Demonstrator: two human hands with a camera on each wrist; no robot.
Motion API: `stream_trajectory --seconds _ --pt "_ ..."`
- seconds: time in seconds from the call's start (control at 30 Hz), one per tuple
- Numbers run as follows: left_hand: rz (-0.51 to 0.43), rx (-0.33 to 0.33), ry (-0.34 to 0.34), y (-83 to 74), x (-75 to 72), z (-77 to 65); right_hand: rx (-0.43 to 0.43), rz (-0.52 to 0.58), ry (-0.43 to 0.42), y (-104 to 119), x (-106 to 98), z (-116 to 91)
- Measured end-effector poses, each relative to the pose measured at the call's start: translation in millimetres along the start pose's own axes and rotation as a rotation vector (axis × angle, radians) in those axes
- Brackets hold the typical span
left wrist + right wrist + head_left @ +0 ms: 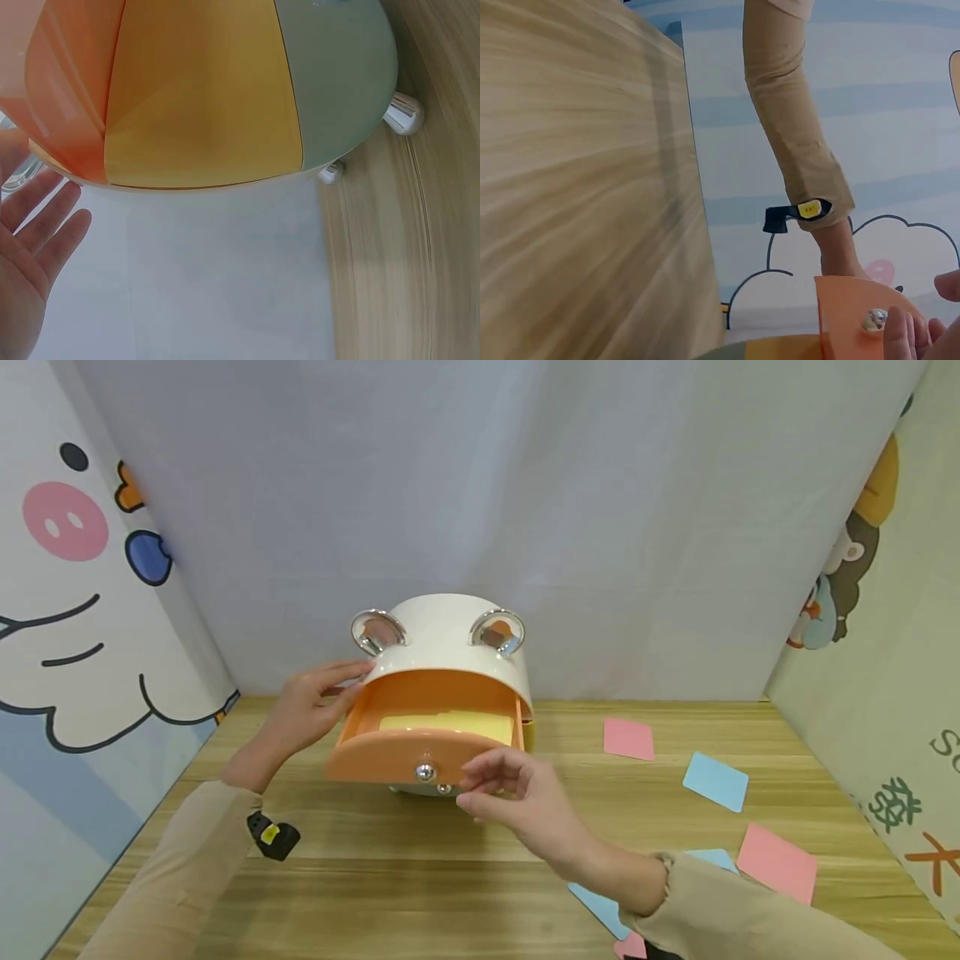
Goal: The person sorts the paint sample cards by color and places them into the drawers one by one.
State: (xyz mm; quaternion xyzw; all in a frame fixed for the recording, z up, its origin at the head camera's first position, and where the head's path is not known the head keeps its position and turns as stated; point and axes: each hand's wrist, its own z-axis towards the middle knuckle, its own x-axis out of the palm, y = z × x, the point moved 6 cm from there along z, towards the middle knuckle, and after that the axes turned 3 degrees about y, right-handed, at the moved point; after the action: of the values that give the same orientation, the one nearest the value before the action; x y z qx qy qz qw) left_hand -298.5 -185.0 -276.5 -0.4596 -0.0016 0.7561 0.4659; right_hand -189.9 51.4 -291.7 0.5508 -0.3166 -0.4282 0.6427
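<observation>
A small white cabinet [450,635] with two ear-shaped shiny loops on top stands on the table. Its top orange drawer [375,762] is pulled out, and yellow cards [480,724] lie inside. My left hand [311,702] rests its fingers against the cabinet's left side, by the drawer opening. In the left wrist view, that hand [34,255] has its fingers extended beside the cabinet's edge. My right hand [528,802] is at the drawer front's right end, fingers loosely bent with nothing between them, to the right of the silver knob [425,772].
Pink cards [628,739] and blue cards [716,782] lie scattered on the wooden table [390,893] to the right, some partly under my right forearm. Below the orange drawer are a closed yellow drawer [202,97] and a grey-green one [341,82]. A pale curtain [600,527] hangs behind.
</observation>
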Motion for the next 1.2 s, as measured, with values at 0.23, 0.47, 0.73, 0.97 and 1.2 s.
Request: stream_trajectory --seconds 0.23,0.47,0.73,0.97,1.2 --pt "-0.001 -0.009 0.017 2.6 1.0 0.0 0.125 0.256 -0.126 -38 20 -5" --pt "-0.015 0.012 -0.003 -0.4 -0.2 -0.3 0.005 0.285 -0.282 -49 31 -1" --pt "-0.014 0.012 -0.009 -2.0 -1.4 0.4 -0.044 0.270 -0.341 -50 40 6" --pt "-0.035 0.008 -0.008 -2.7 -1.9 0.5 -0.044 0.283 -0.421 -51 40 12" --pt "-0.024 -0.013 -0.006 -1.0 -1.7 0.2 -0.072 0.314 -0.478 -52 37 18"
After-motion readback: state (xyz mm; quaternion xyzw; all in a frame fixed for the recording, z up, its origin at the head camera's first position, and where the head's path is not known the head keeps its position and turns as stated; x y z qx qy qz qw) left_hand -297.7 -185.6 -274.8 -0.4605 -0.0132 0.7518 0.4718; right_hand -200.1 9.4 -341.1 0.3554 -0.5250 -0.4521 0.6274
